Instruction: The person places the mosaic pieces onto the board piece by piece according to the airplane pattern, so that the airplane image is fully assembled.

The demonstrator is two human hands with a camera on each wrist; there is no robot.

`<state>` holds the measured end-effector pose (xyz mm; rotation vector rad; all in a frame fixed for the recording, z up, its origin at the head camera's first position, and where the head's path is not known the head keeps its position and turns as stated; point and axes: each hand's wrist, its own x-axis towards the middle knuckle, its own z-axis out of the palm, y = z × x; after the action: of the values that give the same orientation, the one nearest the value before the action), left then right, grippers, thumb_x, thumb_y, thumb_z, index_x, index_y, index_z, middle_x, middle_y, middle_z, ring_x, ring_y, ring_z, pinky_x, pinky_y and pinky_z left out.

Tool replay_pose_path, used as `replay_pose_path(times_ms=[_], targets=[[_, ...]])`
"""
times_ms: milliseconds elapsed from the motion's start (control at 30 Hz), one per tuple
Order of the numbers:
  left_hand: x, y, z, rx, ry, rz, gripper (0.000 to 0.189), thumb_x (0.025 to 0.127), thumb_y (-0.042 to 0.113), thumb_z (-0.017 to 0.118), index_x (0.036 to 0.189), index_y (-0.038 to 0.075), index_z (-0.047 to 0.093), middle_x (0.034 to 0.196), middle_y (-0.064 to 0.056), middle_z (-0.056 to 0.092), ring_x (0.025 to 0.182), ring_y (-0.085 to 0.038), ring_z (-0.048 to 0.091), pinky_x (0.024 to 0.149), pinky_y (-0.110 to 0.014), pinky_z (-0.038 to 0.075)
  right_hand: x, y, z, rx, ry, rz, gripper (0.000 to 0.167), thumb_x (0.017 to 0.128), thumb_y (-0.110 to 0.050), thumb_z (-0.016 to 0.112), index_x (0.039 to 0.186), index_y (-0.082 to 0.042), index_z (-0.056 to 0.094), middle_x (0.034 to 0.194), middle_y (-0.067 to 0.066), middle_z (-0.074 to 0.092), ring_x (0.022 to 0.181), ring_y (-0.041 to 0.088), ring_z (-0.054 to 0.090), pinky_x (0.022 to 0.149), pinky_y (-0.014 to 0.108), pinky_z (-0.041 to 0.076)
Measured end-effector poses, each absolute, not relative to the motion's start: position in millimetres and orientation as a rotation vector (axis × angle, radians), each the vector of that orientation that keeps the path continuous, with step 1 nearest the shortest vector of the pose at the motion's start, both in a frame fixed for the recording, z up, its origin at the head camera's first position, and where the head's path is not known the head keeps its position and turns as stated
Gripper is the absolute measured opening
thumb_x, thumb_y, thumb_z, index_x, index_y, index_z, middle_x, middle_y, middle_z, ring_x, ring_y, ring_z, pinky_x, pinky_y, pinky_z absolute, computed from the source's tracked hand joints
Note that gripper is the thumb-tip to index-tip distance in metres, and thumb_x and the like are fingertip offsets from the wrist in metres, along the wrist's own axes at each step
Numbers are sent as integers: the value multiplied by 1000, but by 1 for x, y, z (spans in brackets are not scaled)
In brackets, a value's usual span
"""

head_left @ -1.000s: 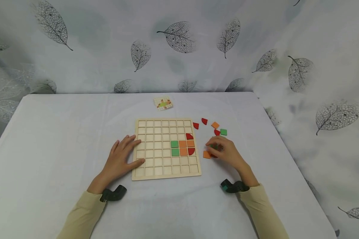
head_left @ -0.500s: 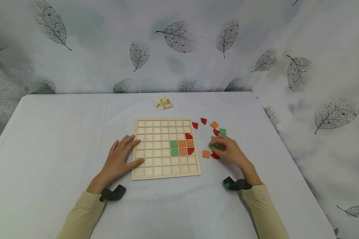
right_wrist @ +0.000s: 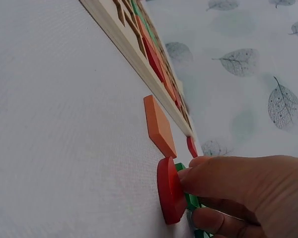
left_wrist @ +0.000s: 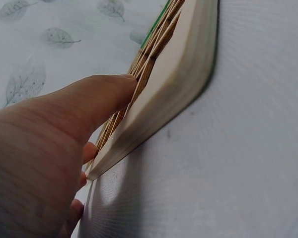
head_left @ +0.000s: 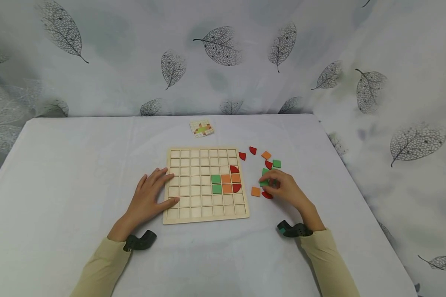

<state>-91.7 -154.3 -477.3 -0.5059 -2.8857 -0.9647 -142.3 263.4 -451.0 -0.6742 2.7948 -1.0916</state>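
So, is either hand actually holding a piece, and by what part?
It can't be told: the right hand has its fingers and thumb at a green piece, but any grip is hidden. The left rests on the board.

Your gridded board [head_left: 206,221] looks like smooth, matt, pale wood. The red quarter-round tile [right_wrist: 170,193] and green tile [right_wrist: 191,201] beside it look smoothly painted, faintly glossy; your orange square tile [right_wrist: 160,128], flatter-finished. Your tabletop [head_left: 70,177] wears matt, finely textured cloth, your sleeves [head_left: 103,266] fabric.
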Motion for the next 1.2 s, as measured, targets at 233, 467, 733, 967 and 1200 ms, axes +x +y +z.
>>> replay_pose_path(times_ms=[233,467,733,967,1200], targets=[[-92,-154,-479,-510,-2864,-971,70,83,37,74,142,7,48,152,-18,36,144,-39,23,116,-58,9,-142,262,-455,-666,2816,-1070,15,83,0,74,97,-4,72,94,7,64,77,20,54,61,22,45],[-92,-154,-480,-513,-2868,-967,70,84,37,74,142,7,48,152,-17,36,145,-39,23,116,-58,10,-141,261,-456,-667,2826,-1082,15,82,-2,76,96,-5,72,94,7,65,77,21,55,62,23,45],[-92,-155,-479,-510,-2885,-962,71,83,37,74,142,8,47,152,-17,35,145,-38,22,116,-57,9,-140,259,-455,-682,2833,-1094,16,82,-3,76,98,-4,73,94,7,66,77,20,55,62,22,45],[-92,-155,-479,-502,-2898,-967,72,83,38,75,142,8,47,153,-17,34,145,-38,21,117,-57,7,-140,256,-453,-712,2821,-1133,15,83,-3,76,97,-4,72,97,9,66,79,22,56,64,25,48],[-92,-154,-478,-510,-2870,-961,71,83,37,75,141,7,48,152,-18,36,144,-39,23,116,-58,9,-141,250,-452,-794,2793,-1147,16,82,-1,75,97,-4,71,96,8,66,79,23,58,64,26,49]])
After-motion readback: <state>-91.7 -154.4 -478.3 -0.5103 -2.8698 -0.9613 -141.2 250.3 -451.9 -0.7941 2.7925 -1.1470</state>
